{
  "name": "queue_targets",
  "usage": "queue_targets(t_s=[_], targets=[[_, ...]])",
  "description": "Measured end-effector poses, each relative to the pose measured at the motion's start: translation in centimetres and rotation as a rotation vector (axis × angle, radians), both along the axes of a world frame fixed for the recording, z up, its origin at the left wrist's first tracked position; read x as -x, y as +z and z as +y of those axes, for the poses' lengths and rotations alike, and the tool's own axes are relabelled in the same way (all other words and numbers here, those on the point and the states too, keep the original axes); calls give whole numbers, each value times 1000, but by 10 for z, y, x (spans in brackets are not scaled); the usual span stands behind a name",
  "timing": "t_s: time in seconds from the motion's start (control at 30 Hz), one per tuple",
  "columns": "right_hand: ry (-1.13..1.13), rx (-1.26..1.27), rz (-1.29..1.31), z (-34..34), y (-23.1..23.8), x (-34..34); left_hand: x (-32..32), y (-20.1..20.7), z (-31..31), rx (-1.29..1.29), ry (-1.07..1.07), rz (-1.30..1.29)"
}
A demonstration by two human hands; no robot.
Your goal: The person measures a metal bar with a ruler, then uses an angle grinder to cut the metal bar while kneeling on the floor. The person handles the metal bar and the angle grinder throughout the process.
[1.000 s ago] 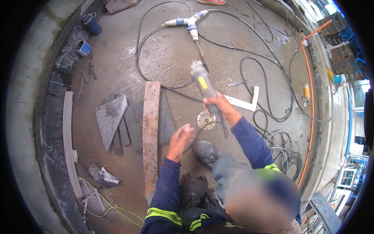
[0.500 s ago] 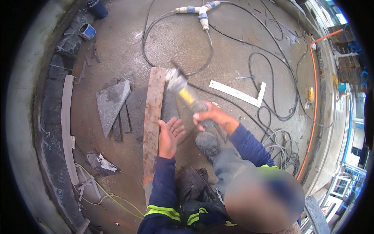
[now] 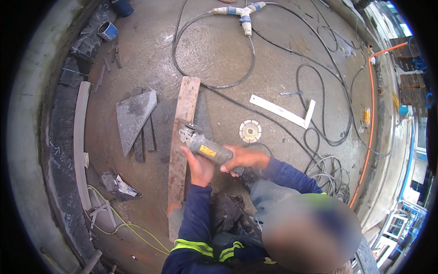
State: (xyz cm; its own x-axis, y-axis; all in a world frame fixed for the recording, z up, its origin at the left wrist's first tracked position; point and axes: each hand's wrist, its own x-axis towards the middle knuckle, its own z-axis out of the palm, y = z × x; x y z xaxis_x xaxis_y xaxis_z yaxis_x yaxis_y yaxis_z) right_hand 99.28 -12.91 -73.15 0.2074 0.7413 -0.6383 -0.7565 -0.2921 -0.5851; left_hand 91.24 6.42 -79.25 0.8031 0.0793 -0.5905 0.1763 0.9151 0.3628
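My right hand (image 3: 244, 158) is wrapped round the rear of an angle grinder (image 3: 207, 150), a grey tool with a yellow label. The grinder's dark disc (image 3: 189, 124) shows nearly edge-on, above a long wooden plank (image 3: 187, 98). My left hand (image 3: 200, 169) is under the front of the grinder's body, supporting it; its thumb side shows, while the other fingers are hidden behind the tool. A loose round segmented cutting disc (image 3: 250, 131) lies flat on the floor to the right of the grinder. Dark stone slabs (image 3: 157, 123) lie partly under the plank.
A white set square (image 3: 278, 109) lies right of the loose disc. Black cables (image 3: 299, 75) loop across the floor to a three-way connector (image 3: 245, 18). A triangular stone piece (image 3: 135, 116) and a long pale strip (image 3: 80, 141) lie left. An orange pipe (image 3: 372, 109) runs along the right.
The grinder has come down and nearer, its head now over the plank. My left hand has gone from open with spread fingers to under the grinder. The loose disc has come into sight.
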Motion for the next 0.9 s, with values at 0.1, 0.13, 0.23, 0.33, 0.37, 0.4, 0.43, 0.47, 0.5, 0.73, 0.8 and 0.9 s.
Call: queue_targets(t_s=[0.1, 0.13, 0.23, 0.33, 0.37, 0.4, 0.43, 0.47, 0.5, 0.73, 0.8, 0.9], targets=[[3, -19, -18, -2, -9, 1, 6, -11, -1, 87, -11, 34], [-7, -20, -25, -5, -15, 3, 6, -11, -4, 94, -24, 58], [-24, -5, -50, -11, -21, 4, 6, -9, -9, 127, -43, 117], [-10, 64, -101, -14, -17, 3, 8, -8, -11, 127, -46, 169], [6, 96, -140, -14, -18, 1, 7, -8, -10, 121, -45, 186], [24, 125, -170, -14, -19, 1, 8, -7, -10, 100, -45, 162], [41, 163, -339, -17, -28, 4, 9, -5, -10, 80, -44, 145], [59, 198, -507, -23, -41, 5, 7, -3, -10, 60, -43, 128], [77, 212, -663, -22, -51, 12, 8, -1, -10, 55, -51, 165], [270, 397, -799, 7, -14, 6, 19, -8, 1, 168, 113, 220], [309, 430, -827, 13, -6, 5, 18, -1, 1, 182, 191, 229], [282, 371, -787, 16, -11, 5, 17, 3, 2, 201, 306, 211]])
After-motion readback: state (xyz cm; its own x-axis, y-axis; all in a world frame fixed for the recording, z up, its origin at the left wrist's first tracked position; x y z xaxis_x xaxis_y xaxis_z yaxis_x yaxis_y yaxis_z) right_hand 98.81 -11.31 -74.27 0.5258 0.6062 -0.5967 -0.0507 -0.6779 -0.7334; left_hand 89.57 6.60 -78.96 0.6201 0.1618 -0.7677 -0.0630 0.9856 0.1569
